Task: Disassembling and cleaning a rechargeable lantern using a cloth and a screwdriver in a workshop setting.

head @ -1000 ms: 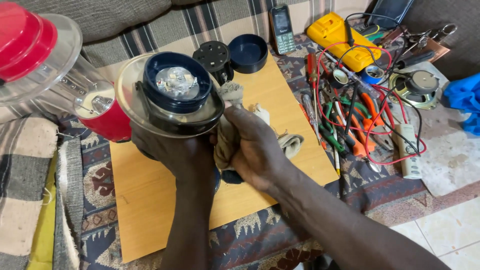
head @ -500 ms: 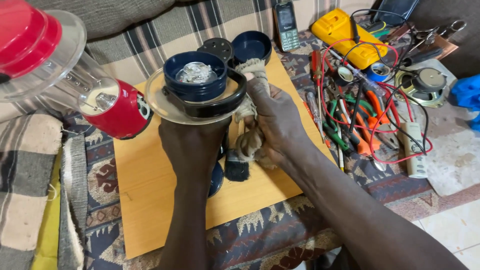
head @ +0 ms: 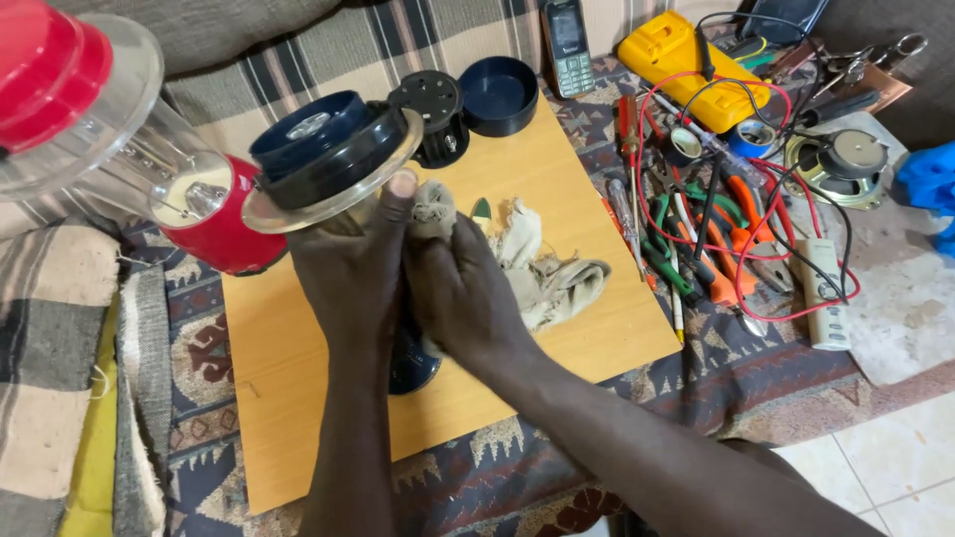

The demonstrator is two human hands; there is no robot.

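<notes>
Head view, looking down on a wooden board (head: 557, 199) laid over a patterned rug. The left hand (head: 348, 264) grips a small clear blender jar (head: 328, 159) by its body, fingers clenched around it, thumb up against the flared transparent rim; the jar is tilted, its dark blue blade base facing up and to the left, clear of the board. The right hand (head: 463, 288) is just beside the left and touching it, fingers pinched on a bunched beige rag (head: 537, 264) whose upper end is pressed against the jar below the rim, while the rest trails onto the board. A larger blender jug with a red base (head: 214, 214) lies on its side at the left, near the held jar. A black round part (head: 433, 114) and a dark blue cap (head: 499, 94) stand at the far edge of the board. Screwdrivers, pliers and red test leads (head: 716, 219) lie well apart to the right.

Judged risks: the jar is held in one hand only and at a tilt, so firm rubbing could twist it out of the grip and drop it onto the board. The rag could also snag on the blade assembly; whether blades are exposed cannot be told here.
</notes>
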